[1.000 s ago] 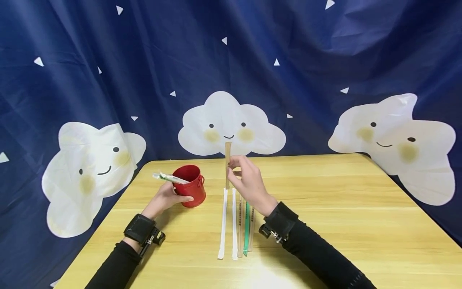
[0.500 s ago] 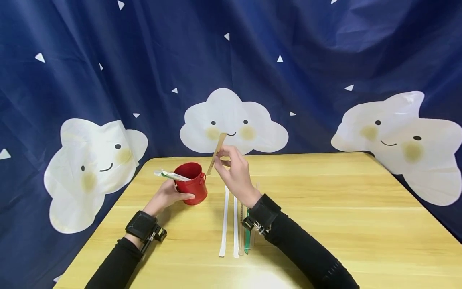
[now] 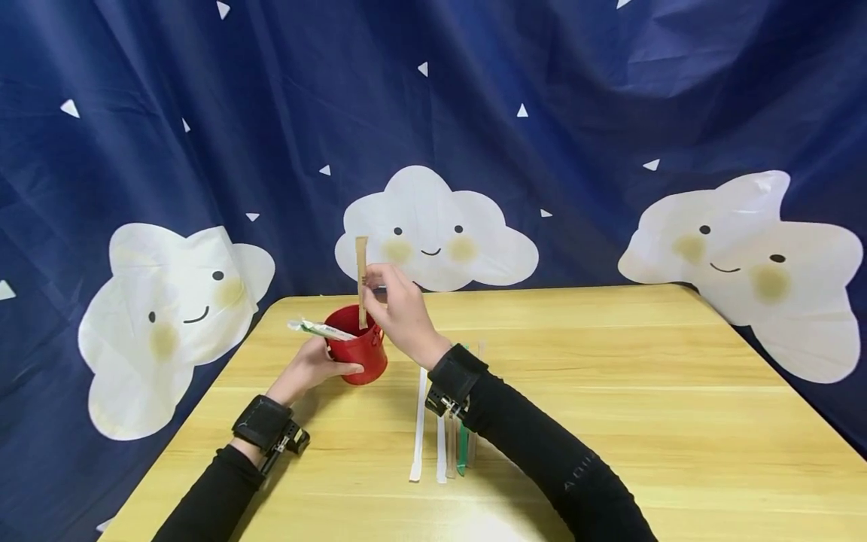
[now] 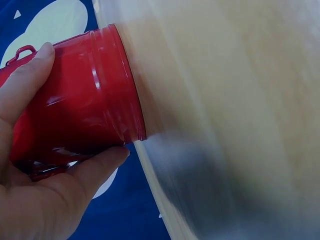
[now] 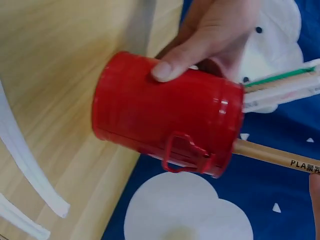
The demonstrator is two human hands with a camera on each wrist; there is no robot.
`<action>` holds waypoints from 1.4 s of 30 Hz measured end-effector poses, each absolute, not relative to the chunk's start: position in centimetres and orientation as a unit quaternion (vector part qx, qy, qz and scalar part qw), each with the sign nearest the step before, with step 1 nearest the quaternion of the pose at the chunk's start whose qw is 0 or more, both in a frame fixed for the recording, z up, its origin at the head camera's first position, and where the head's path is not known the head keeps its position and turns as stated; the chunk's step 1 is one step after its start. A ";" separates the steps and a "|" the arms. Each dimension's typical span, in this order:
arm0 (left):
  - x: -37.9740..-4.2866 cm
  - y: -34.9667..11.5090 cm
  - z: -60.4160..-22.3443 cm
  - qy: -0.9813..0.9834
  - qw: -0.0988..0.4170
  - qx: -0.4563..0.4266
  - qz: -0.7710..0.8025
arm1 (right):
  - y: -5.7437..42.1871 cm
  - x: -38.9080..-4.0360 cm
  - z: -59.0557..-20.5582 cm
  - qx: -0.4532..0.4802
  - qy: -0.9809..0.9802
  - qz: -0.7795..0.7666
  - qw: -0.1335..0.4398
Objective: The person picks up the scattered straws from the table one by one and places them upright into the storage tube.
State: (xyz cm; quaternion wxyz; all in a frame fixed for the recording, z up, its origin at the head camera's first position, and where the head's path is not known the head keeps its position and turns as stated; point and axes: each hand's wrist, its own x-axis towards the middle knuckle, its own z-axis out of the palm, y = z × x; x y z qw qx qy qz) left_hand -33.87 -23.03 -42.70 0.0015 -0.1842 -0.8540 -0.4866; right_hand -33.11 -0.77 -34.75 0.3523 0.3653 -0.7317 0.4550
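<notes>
A small red pail stands on the table at the left of centre, and my left hand grips its side, thumb at the front. Wrapped straws, white and green, lean out over the pail's left rim. My right hand pinches a brown paper-wrapped straw upright, its lower end at the pail's mouth. Dark print on the brown wrapper shows in the right wrist view, where a fingertip is at the edge. In the left wrist view, fingers lie around the red wall.
Several more wrapped straws lie side by side at the table's middle: white, green and brownish ones, partly hidden under my right wrist. The wooden table extends to the right. Behind it hangs a blue curtain with smiling clouds.
My right hand has carried the brown straw leftward from above the row of straws to the pail's mouth; it tilted midway and is upright again. The left hand and pail stay put.
</notes>
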 end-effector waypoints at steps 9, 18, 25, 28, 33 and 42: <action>-34.0 -23.0 -42.9 -0.852 -0.002 -0.200 -0.484 | -1.9 -34.2 -36.0 0.366 -0.775 0.412 0.308; -33.7 -23.1 -42.7 -0.857 -0.003 -0.196 -0.476 | -2.5 -34.9 -37.0 0.369 -0.815 0.359 0.266; -33.7 -23.2 -42.8 -0.863 -0.001 -0.192 -0.467 | -3.1 -34.9 -37.6 0.397 -0.836 0.296 0.238; -33.7 -23.2 -42.8 -0.863 -0.001 -0.197 -0.466 | -3.3 -34.9 -37.7 0.399 -0.840 0.280 0.238; -33.7 -23.2 -42.6 -0.861 0.001 -0.197 -0.469 | -3.4 -34.8 -37.6 0.401 -0.842 0.269 0.241; -33.8 -23.3 -42.8 -0.856 -0.003 -0.208 -0.472 | -3.5 -34.8 -37.7 0.399 -0.843 0.281 0.224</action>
